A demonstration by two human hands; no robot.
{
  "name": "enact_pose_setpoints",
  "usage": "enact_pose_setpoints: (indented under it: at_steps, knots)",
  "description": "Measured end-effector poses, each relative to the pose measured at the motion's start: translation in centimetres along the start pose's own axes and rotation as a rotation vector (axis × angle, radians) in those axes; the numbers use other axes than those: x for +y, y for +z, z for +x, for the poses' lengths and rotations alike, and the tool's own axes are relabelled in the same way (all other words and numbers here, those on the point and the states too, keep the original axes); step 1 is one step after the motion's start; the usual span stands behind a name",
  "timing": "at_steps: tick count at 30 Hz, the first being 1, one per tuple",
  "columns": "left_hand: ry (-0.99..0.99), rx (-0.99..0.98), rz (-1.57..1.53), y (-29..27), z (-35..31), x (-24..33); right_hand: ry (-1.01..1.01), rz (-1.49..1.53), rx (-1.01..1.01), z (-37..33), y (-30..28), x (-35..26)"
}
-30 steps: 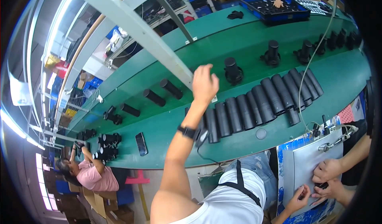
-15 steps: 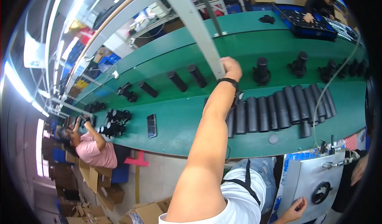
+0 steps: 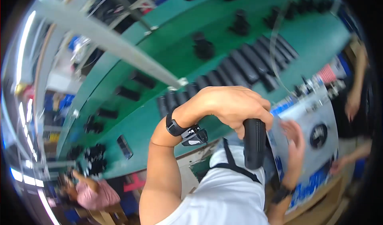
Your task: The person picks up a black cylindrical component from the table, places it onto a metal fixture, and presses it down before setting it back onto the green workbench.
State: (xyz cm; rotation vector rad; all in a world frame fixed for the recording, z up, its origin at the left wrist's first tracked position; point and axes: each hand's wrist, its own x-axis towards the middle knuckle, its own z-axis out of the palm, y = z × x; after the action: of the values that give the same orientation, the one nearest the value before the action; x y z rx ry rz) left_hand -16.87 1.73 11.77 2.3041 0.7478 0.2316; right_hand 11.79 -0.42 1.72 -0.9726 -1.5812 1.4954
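Note:
My left hand [image 3: 239, 105] is closed around one end of a black cylinder [image 3: 254, 149] with a ribbed grip band. The cylinder hangs in front of my white shirt, off the bench edge. Beside it, my right hand [image 3: 294, 139] is raised with fingers apart and nothing in it; it is somewhat blurred and does not touch the cylinder. Beyond my left hand, a row of similar black cylinders [image 3: 243, 63] lies side by side on the green bench [image 3: 143, 125]. My left forearm and wrist strap cover part of the bench.
A metal machine [image 3: 307, 121] with a black round knob stands at the right. Another person's arm [image 3: 353, 101] is beside it. Black parts [image 3: 203, 45] stand on the darker green strip. A slanted metal post [image 3: 119, 49] rises from the bench. A phone [image 3: 124, 146] lies left, near a person in pink [image 3: 97, 193].
My left hand has come back from the far strip beside the post and now holds a black cylinder before me. My right hand has risen toward it. The view has turned and shifted.

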Motion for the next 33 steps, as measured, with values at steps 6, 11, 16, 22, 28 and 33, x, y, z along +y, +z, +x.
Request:
enact_pose_setpoints:
  at_steps: [6, 11, 16, 22, 28, 33]
  knots:
    - [0.478, 0.241, -0.507, 4.2, 10.2, -3.0, -0.013, 1.196, -0.549, 1.1, 0.3, 2.1]
    - [0.008, 0.227, -1.208, 13.1, 12.2, -3.5, -0.34, 0.938, 0.27, -1.3, -3.8, 0.7]
    - [0.077, 0.268, -1.505, 19.2, 14.8, -0.5, -0.39, 0.674, 0.52, -2.0, -6.3, 1.7]
    - [0.089, 0.121, -1.129, 17.6, 16.7, -1.0, -0.655, 0.622, 0.377, -3.8, -11.9, 0.0]
    - [0.133, 0.793, -0.209, 18.3, 19.7, -4.5, -0.588, -0.258, 0.789, -1.1, -15.9, -0.3]
    - [0.143, 0.757, -0.187, 18.3, 19.4, -3.9, -0.448, -0.361, 0.661, 0.2, -15.0, -0.1]
